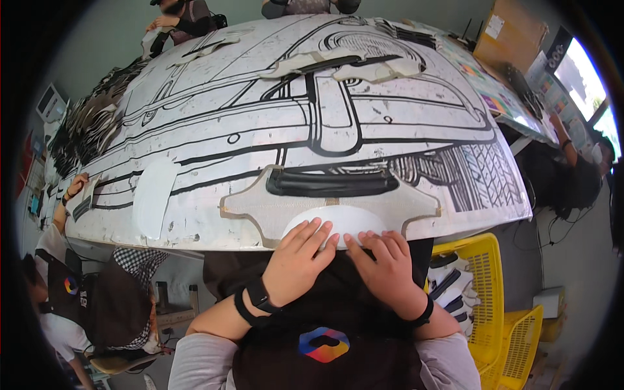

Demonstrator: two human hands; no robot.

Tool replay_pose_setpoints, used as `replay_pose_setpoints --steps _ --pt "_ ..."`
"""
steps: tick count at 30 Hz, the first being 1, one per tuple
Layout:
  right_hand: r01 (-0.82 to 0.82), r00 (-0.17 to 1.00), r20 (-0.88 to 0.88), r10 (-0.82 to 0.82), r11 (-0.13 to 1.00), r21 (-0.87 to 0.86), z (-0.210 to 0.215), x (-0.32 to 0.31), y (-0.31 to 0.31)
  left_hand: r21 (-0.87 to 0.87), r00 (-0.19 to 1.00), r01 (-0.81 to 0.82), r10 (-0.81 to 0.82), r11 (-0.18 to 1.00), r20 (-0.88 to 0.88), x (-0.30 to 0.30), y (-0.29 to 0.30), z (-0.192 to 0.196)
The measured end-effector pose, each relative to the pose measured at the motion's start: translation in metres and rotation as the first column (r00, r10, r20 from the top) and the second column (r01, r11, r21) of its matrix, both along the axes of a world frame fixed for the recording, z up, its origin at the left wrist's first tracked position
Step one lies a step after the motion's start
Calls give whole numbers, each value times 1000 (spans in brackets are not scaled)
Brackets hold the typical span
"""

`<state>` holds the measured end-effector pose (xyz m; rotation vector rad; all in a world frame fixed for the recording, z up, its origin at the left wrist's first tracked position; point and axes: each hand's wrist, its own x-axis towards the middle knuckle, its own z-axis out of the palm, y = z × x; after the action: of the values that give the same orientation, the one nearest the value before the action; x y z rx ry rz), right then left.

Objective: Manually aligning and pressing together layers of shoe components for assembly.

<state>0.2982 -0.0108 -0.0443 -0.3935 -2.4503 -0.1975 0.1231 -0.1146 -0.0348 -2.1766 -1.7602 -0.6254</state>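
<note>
From the left one of two cameras on your head, this wide fisheye view looks down and forward. Nearest, at the bottom centre, is your dark brown cloth apron (279, 361); just above it, close up, your bare left hand (297, 257) and bare right hand (387, 265). The broad white tabletop printed with black line drawings (403, 114) recedes toward the top edge, bowed, and black rounds the frame's corners.

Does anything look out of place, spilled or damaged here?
Nothing looks spilled. The printed table cover looks worn: dark specks and scuffs are scattered over it. Pieces in the yellow basket lie jumbled rather than stacked. Under the left hand and right hand, the white curved piece shows no damage I can make out.
</note>
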Motion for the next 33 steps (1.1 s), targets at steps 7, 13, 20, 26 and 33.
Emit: replay_pose_setpoints --steps 7,13,20,26,33 --pt "-41 997 -68 40 999 -6 -8 -6 3 21 1000 -30 30 999 -5 7 0 -6" --pt "-149 987 -60 151 988 35 1 -6 12 74 997 30 -25 997 -69 -1 -1 -4" --pt "-195 968 -125 219 965 174 25 -6 13 82 991 118 -113 990 -67 -10 -3 20" --pt "-237 879 -338 336 924 301 83 -48 45 455 973 57 52 889 -224 -42 23 85" --pt "-180 649 -680 340 938 298 159 -111 75 956 923 -79 383 282 -36 -71 70 145"
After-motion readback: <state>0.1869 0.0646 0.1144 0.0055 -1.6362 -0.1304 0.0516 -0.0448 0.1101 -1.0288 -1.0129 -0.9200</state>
